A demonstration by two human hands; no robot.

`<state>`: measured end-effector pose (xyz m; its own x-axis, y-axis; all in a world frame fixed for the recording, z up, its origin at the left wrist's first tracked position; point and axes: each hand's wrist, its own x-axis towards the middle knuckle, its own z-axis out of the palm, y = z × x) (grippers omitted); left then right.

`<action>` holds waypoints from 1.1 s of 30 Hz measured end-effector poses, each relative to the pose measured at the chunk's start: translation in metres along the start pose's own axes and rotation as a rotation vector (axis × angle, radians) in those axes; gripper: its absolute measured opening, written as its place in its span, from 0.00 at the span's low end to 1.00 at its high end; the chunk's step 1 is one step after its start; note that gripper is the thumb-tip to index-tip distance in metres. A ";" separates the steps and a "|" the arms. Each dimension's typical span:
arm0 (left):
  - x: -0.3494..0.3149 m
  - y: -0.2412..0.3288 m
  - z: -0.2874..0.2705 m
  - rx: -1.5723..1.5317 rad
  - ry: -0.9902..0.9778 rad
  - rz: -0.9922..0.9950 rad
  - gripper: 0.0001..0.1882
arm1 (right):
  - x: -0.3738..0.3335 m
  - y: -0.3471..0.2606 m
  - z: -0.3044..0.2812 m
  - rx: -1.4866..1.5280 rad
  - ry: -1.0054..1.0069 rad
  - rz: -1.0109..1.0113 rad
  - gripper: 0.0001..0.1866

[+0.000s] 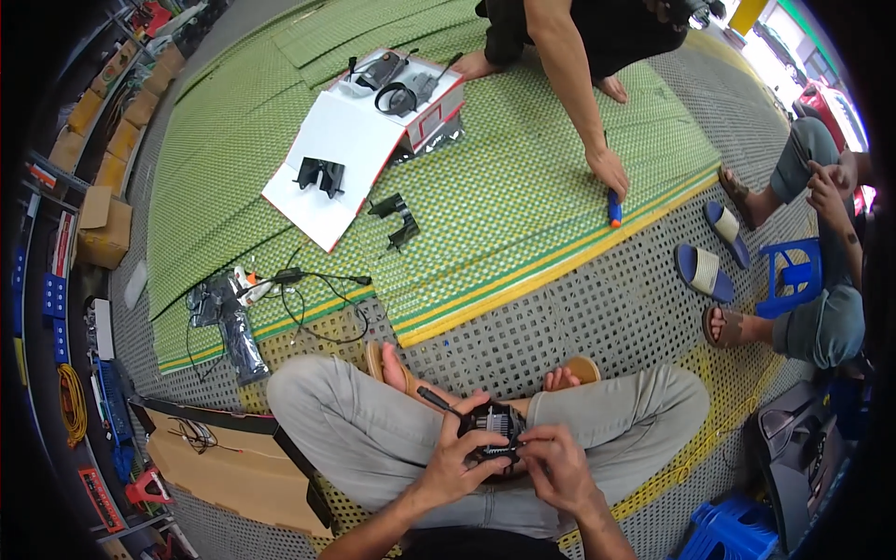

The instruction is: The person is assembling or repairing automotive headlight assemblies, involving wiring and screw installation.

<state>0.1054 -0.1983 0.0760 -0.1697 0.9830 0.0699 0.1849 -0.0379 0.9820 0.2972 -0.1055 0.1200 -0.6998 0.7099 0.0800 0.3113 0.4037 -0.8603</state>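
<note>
Above my crossed legs I hold a black finned device point(497, 425) with a metal heat sink, perhaps a small lamp. My left hand point(455, 467) is closed around its left side, thumb and fingers on the housing. A short black cable with a plug point(433, 398) sticks out past that hand toward the upper left. My right hand point(558, 467) pinches at the device's right edge; any small part between its fingertips is too small to make out.
Ahead, a green woven mat point(523, 168) bears a white-and-red box point(313, 201) with black brackets, a loose bracket point(397, 222) and cables point(308, 280). Another person's hand point(609, 173) touches a blue screwdriver point(614, 207). Open cardboard point(224, 476) lies left; slippers point(705, 271) and a seated person are right.
</note>
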 end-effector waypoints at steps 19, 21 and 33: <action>0.000 -0.014 0.003 -0.073 0.010 0.010 0.17 | 0.026 -0.024 -0.003 0.032 -0.053 0.039 0.13; 0.002 -0.016 0.007 -0.095 0.037 0.036 0.16 | 0.016 -0.015 0.001 0.066 -0.007 0.362 0.12; 0.000 -0.019 0.004 -0.153 -0.013 0.081 0.16 | 0.022 -0.036 0.013 -0.213 -0.040 -0.013 0.10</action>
<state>0.1061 -0.1966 0.0563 -0.1472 0.9778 0.1490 0.0474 -0.1435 0.9885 0.2624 -0.1121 0.1457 -0.7280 0.6824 0.0664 0.4284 0.5284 -0.7330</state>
